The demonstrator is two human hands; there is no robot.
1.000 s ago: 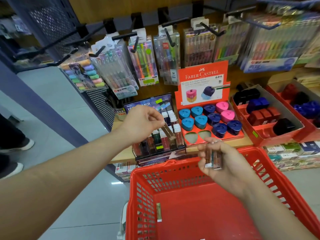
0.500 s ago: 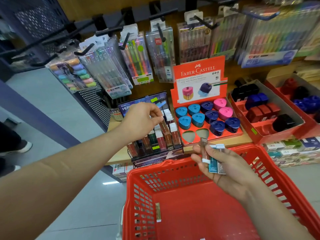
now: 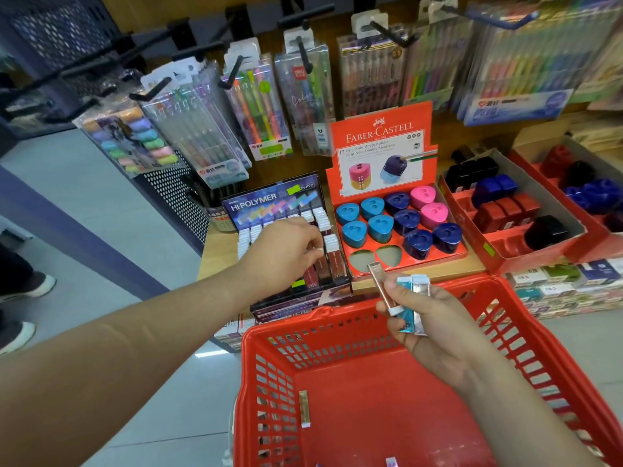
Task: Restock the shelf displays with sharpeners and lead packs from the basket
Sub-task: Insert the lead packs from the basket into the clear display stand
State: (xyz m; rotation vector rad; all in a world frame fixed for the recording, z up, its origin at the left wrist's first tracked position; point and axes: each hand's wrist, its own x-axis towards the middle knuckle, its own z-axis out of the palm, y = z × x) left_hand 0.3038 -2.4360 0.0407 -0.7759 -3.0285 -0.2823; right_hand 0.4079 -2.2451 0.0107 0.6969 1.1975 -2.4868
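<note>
My left hand [image 3: 286,251] reaches over the dark Hi-Polymer lead display [image 3: 269,200], its curled fingertips pinching the white cap of a lead pack [image 3: 319,261] standing in a slot there. My right hand [image 3: 438,328] hovers over the far rim of the red basket [image 3: 337,315], gripping three slim lead packs [image 3: 409,305] fanned out: one copper, one teal, one silver. One more lead pack [image 3: 304,407] lies on the basket floor. To the right stands the red Faber-Castell sharpener tray [image 3: 381,153] with blue, navy and pink sharpeners and two unfilled slots [image 3: 374,257] at its front.
Pen and highlighter packs [image 3: 263,109] hang from black hooks above the shelf. Two more red trays of black, blue and red sharpeners [image 3: 505,210] sit at the right. A perforated dark panel [image 3: 172,193] bounds the shelf's left end. A person's shoes [image 3: 23,288] show at far left.
My left hand has sunk lower into the lead display with its pack. My right hand has fanned its packs out, the copper one now sticking up to the left.
</note>
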